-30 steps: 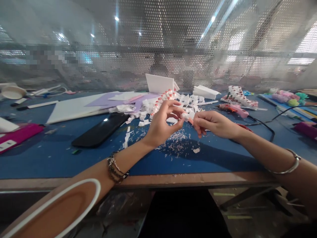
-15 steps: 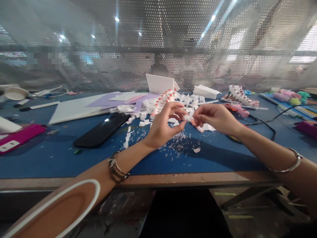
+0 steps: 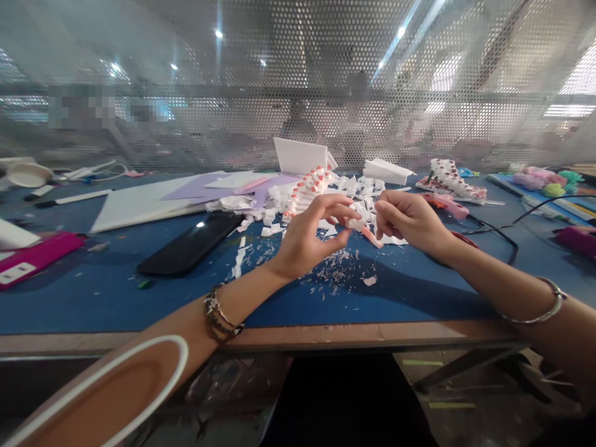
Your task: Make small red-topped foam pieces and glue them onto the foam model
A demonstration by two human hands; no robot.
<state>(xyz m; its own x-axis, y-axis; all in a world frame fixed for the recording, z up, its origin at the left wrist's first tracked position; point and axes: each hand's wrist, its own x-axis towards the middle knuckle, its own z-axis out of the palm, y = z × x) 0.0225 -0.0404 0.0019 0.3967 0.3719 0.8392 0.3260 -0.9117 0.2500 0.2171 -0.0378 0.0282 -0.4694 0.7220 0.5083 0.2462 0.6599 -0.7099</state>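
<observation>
Left hand [image 3: 307, 241]: thumb and fingers were pinching a small white piece [image 3: 355, 224], the other fingers arched loosely.
Right hand [image 3: 412, 223]: its thumb was pressed to the curled fingers, just right of the piece; whether anything lay between them I could not tell.
White piece: it sat at the left fingertips, above the bench [image 3: 279, 310], its exact shape too blurred to read.
Peach strip [image 3: 372, 237]: it showed just below the gap between the hands' fingers.
Handling: the piece looked light and easily crushed, so a gentle tip grip by the left fingers seemed right, with the right fingers near enough to work its edge in small moves.
Scraps [image 3: 361, 186]: these lay heaped beyond the fingers, similar in colour, so a dropped piece would have been easily lost.
Red-dotted model [image 3: 305, 192]: it stood beyond the left fingers; keeping the knuckles off it seemed wise.
Crumbs [image 3: 335, 273]: they were strewn nearer the wearer than the fingers.
</observation>
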